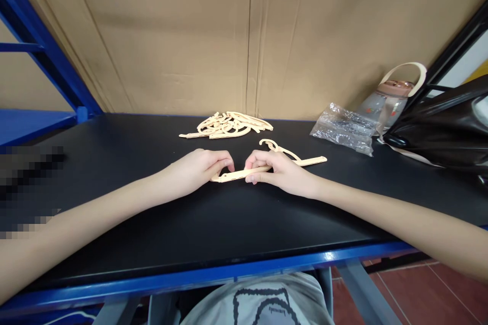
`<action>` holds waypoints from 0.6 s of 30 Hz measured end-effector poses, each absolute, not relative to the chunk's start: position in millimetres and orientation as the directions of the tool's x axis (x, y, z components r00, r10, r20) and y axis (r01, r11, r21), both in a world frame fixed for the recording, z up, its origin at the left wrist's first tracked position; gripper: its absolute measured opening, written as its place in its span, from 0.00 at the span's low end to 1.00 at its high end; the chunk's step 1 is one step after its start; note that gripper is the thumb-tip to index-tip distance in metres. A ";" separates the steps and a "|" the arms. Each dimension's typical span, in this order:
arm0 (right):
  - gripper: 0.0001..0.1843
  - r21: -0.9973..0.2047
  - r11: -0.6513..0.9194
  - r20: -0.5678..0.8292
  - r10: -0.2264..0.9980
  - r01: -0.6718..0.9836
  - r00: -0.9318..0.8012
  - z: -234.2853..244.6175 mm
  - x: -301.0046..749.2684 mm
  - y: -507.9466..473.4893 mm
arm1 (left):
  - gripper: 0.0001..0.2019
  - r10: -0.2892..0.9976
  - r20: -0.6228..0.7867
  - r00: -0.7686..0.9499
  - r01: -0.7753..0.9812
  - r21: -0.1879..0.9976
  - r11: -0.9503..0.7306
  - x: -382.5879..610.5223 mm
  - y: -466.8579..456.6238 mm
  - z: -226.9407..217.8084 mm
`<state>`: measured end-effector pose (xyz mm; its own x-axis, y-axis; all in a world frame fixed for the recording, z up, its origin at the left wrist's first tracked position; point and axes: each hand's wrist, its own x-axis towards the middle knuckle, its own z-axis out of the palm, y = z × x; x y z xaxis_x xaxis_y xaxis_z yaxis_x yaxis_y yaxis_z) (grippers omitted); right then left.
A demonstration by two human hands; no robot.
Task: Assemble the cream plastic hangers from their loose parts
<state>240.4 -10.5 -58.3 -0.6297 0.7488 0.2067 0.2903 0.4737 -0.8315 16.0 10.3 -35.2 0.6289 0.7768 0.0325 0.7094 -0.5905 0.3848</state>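
Between my hands is a cream plastic folding-hanger piece (235, 175), a flat slim bar held low over the black table. My left hand (206, 167) has its thumb and fingers bent round the bar's left end. Farther along, my right hand (276, 170) pinches the bar between thumb and fingers. Just behind the right hand lies a cream part with a curved hook (270, 144) and a straight arm (314, 161). My right hand covers the place where this part and the held bar might meet, so I cannot tell whether they are joined.
A pile of cream hangers (231, 126) lies at the back of the black table (244, 223). To the right are a crumpled clear plastic bag (345, 129), a handled bottle (391, 99) and a black bag (450, 127). Cardboard (171, 35) stands behind; a blue frame (57, 61) rises left.
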 end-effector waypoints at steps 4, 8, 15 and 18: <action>0.05 -0.840 0.467 0.205 0.744 0.275 -0.636 -58.6 240.9 -9.6 | 0.17 0.801 0.029 0.598 0.751 0.329 -0.573 16.7 7.1 -36.1; 0.05 -0.842 0.463 0.196 0.739 0.275 -0.644 -58.6 241.6 -8.8 | 0.17 0.817 0.016 0.576 0.780 0.290 -0.555 20.2 2.6 -34.6; 0.06 -0.822 0.484 0.210 0.747 0.299 -0.631 -60.3 241.9 -8.6 | 0.17 0.874 0.058 0.482 0.852 0.202 -0.483 24.6 -4.6 -33.5; 0.06 -0.757 0.543 0.246 0.752 0.363 -0.612 -59.9 242.4 -9.2 | 0.17 0.900 0.102 0.425 0.886 0.155 -0.436 24.4 -4.7 -36.9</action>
